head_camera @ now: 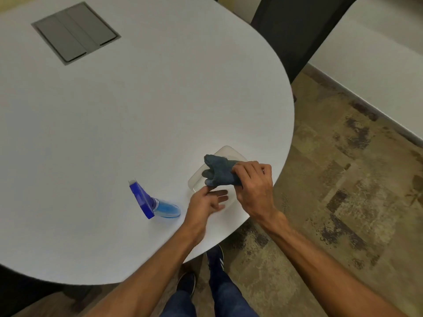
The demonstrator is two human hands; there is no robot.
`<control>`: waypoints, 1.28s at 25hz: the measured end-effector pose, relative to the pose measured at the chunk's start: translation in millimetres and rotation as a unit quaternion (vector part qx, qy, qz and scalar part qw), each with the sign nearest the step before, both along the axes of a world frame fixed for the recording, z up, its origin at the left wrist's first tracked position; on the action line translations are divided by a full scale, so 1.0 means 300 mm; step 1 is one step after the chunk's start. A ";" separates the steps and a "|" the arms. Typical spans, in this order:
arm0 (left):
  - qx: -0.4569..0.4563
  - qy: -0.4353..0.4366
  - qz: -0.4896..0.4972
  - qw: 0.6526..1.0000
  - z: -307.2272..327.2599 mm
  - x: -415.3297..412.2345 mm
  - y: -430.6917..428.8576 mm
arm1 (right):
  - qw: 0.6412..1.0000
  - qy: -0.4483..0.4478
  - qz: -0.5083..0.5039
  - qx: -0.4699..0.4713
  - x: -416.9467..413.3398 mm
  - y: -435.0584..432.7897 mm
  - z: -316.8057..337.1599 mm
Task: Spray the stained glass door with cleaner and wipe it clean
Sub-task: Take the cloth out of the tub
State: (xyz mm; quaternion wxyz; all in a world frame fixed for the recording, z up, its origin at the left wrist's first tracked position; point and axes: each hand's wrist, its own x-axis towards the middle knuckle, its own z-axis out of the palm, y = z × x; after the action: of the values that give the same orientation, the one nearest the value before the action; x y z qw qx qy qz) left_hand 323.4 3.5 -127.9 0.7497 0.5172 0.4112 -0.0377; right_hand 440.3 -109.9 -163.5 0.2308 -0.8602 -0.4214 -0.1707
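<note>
A blue spray bottle (153, 201) of cleaner stands on the white table (137, 122) near its front edge. To its right lies a clear glass panel (199, 177) with rounded corners, flat on the table. My right hand (254, 186) grips a bunched dark blue cloth (218, 171) above the panel. My left hand (207, 201) is just below the cloth, thumb and forefinger pinching its lower edge, the other fingers spread over the glass.
A grey cable hatch (75, 33) is set into the table at the far left. A dark chair (295, 30) stands behind the table's far right edge. Patterned carpet (343, 191) and a white wall base lie to the right.
</note>
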 end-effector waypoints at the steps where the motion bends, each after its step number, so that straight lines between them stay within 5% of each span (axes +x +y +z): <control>1: -0.161 -0.061 0.086 0.981 0.035 -0.008 -0.011 | 0.999 -0.030 -0.001 0.013 -0.030 -0.011 0.013; 3: -0.297 -0.132 0.163 0.932 0.080 -0.030 -0.019 | 0.997 -0.074 0.006 0.001 -0.103 -0.043 0.030; 7: -0.229 -0.110 0.122 0.959 0.080 -0.085 -0.030 | 0.991 -0.099 0.008 -0.084 -0.250 -0.102 0.066; 10: -0.217 -0.106 0.075 0.968 0.086 -0.160 -0.012 | 0.995 0.034 -0.021 -0.096 -0.393 -0.142 0.155; 13: -0.167 -0.095 -0.007 0.981 0.105 -0.241 -0.008 | 0.974 0.193 -0.115 0.027 -0.540 -0.165 0.251; 19: -0.046 -0.109 -0.185 0.976 0.175 -0.370 -0.106 | 0.916 0.311 -0.247 0.048 -0.688 -0.240 0.401; 26: -0.077 -0.144 -0.309 0.937 0.228 -0.446 -0.256 | 0.904 0.200 -0.355 0.131 -0.897 -0.418 0.463; 32: 0.040 -0.192 -0.449 0.872 0.277 -0.535 -0.453 | 0.871 0.097 -0.453 0.160 -1.160 -0.619 0.482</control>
State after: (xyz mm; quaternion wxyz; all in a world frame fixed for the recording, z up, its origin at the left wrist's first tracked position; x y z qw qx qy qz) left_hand 162.8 -132.4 -44.6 0.6952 0.6724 -0.0162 -0.2536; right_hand 92.4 -295.6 -19.0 0.3023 -0.9204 0.0725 -0.2370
